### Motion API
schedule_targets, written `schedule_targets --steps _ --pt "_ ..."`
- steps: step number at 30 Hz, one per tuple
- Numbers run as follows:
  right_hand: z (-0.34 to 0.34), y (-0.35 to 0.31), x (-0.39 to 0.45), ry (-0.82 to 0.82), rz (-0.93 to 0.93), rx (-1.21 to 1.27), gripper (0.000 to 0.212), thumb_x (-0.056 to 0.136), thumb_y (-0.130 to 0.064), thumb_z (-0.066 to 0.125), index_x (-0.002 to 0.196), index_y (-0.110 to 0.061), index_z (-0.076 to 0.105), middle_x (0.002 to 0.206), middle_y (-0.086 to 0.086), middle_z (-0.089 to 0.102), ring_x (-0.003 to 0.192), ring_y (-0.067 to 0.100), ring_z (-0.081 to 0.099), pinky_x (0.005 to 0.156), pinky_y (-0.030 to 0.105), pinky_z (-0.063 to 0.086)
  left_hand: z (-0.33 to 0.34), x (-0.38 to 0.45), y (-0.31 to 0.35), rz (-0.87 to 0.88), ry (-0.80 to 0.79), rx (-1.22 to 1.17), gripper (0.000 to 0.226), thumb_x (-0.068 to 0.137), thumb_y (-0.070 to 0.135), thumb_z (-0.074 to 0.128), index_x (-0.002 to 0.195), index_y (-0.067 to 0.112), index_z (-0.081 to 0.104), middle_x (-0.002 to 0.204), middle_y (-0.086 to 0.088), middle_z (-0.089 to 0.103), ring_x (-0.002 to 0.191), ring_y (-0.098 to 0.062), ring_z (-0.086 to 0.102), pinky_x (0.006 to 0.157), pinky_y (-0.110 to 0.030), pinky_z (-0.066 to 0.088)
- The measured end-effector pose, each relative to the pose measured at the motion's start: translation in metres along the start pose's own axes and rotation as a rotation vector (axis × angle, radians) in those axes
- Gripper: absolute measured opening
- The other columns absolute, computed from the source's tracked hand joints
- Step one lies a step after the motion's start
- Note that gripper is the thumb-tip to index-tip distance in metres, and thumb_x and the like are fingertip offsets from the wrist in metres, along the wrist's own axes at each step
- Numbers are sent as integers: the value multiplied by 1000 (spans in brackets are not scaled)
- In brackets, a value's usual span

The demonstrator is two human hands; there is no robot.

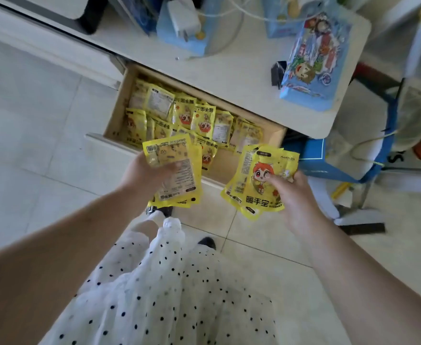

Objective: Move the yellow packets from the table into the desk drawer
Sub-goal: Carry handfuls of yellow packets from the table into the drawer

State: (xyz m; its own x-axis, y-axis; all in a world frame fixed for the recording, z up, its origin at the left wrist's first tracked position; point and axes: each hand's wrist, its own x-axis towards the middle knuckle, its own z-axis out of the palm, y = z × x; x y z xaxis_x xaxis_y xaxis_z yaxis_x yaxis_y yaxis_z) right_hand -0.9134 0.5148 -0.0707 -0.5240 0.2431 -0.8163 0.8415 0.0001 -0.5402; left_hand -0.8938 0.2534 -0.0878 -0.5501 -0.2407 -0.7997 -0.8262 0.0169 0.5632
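The wooden desk drawer stands pulled out under the white desk, and several yellow packets lie inside it. My left hand grips a small stack of yellow packets, held printed back up, just over the drawer's front edge. To the right, my right hand holds another bunch of yellow packets with a red-haired cartoon figure on the front, level with the drawer's front right corner. Both bunches hang in the air above the floor.
On the white desk lie a blue illustrated bag, a white charger on a blue box, and cables. A blue box and chair legs stand right of the drawer. A polka-dot skirt and shoes are below, on pale floor tiles.
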Motion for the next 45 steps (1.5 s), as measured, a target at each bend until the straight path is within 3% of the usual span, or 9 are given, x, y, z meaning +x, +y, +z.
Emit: schedule_targets --steps 6,13,17,21,24,30,37,41,45 --pt "18 18 63 29 28 122 29 82 -9 70 102 -24 55 98 1 69 87 20 69 70 45 57 35 71 13 28 -67 105 29 71 33 77 96 23 66 94 5 71 95 -18 66 88 -39 51" --pt "42 69 148 33 -26 48 33 81 -10 71 109 -20 56 96 -2 67 85 16 67 67 37 58 71 177 -21 -3 -95 182 104 26 54 87 120 19 58 109 -2 69 99 -25 66 89 -47 53" --pt "58 86 194 -51 -76 -37 20 82 -5 69 86 -24 62 78 -7 67 64 4 68 64 30 59 93 211 -43 35 -171 281 94 43 47 86 124 13 53 114 -7 65 105 -25 61 94 -45 49" --pt "71 100 225 -77 -54 -136 28 82 -13 71 108 -18 60 102 3 69 93 22 67 86 45 55 103 228 -58 64 -210 433 59 71 34 79 116 4 55 97 -7 64 80 -18 61 55 -23 46" --pt "69 107 237 -89 -71 -216 33 83 -20 70 114 -17 59 107 2 68 91 20 66 80 37 55 105 234 -67 129 -183 485 24 82 24 70 94 7 57 77 -4 59 66 -15 58 41 -12 41" --pt "61 114 246 -85 -99 -407 11 88 -27 64 96 -19 61 95 3 66 79 18 59 66 26 44 110 239 -75 184 -97 531 92 75 27 78 147 12 23 143 -10 43 125 -28 47 90 -32 40" --pt "58 117 253 -40 -248 -893 23 94 -26 54 107 -10 65 102 10 66 86 27 60 72 32 48 117 246 -76 260 9 863 94 73 45 75 144 9 25 141 -13 41 117 -29 47 80 -37 40" --pt "61 116 246 -48 -227 -1299 21 95 -21 48 78 -12 57 81 7 59 64 20 51 58 29 38 115 243 -73 267 35 1058 106 69 59 71 147 9 18 151 -18 22 135 -37 29 107 -49 35" --pt "54 108 229 109 -346 -1589 16 95 -28 49 91 -13 51 70 1 48 67 21 45 59 28 30 101 233 -67 666 106 1266 97 68 55 74 144 17 25 147 -13 24 139 -34 22 112 -48 25"
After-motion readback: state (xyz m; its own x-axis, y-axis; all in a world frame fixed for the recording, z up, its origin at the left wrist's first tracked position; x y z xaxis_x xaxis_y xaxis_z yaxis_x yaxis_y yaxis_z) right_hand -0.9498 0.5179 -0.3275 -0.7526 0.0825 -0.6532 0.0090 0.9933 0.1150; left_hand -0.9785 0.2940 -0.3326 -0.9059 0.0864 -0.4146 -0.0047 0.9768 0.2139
